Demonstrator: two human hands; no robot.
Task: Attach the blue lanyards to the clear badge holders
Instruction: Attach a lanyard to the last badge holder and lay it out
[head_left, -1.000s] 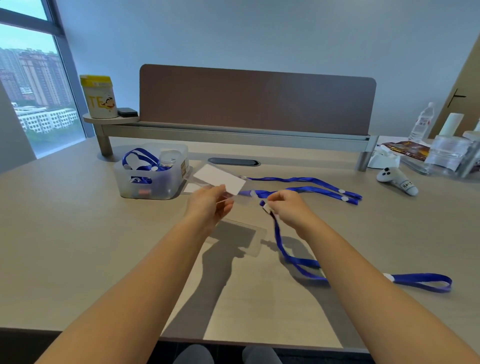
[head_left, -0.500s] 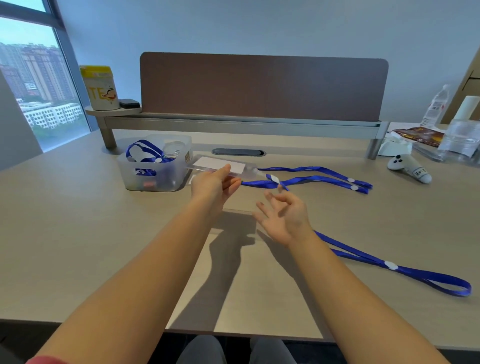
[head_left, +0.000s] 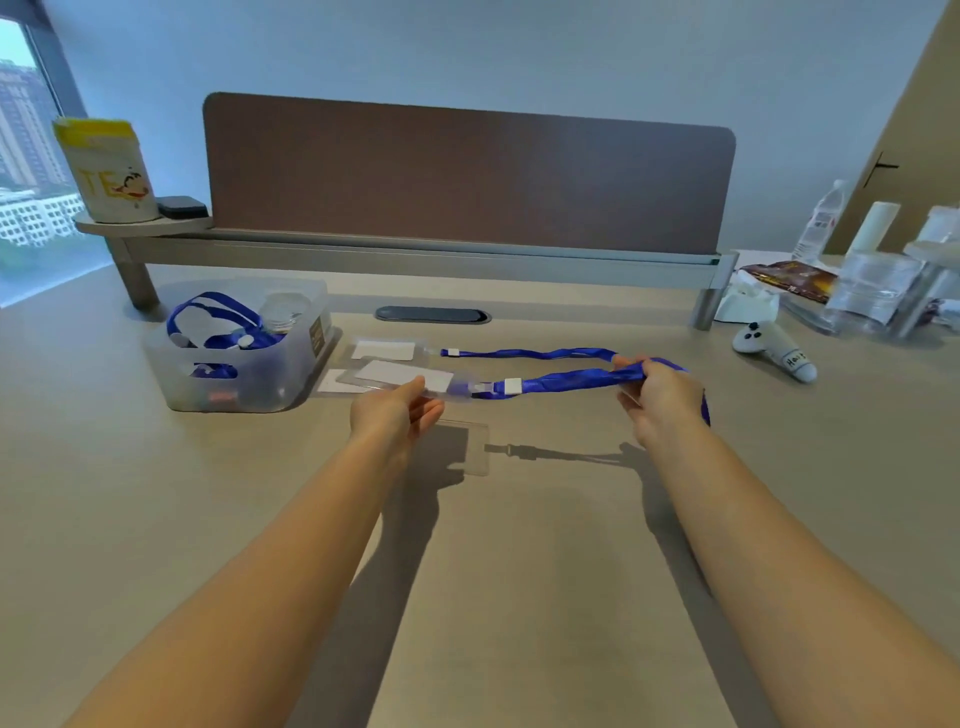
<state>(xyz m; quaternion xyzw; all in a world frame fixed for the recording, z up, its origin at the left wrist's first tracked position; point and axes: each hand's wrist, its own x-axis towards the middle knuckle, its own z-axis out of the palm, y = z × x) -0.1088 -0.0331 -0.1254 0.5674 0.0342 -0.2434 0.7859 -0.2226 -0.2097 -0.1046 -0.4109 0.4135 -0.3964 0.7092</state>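
Observation:
My left hand (head_left: 396, 411) pinches the near edge of a clear badge holder (head_left: 405, 375) with a white card inside, held just above the desk. A blue lanyard (head_left: 563, 380) is clipped to the holder's right end and stretches right into my right hand (head_left: 657, 397), which is closed around the bunched strap. Behind it, a second badge holder (head_left: 384, 350) with its own blue lanyard (head_left: 524, 354) lies on the desk. An empty clear holder (head_left: 470, 447) lies flat below my left hand.
A clear plastic bin (head_left: 236, 364) with more blue lanyards stands at the left. A white controller (head_left: 776, 351), bottles and packets crowd the right back corner. A brown divider (head_left: 467, 171) and a shelf with a yellow canister (head_left: 106, 169) run along the back.
My right hand, open half a second ago, has moved right and closed on the lanyard strap, lifting it off the desk and pulling it taut. The left hand keeps hold of the holder.

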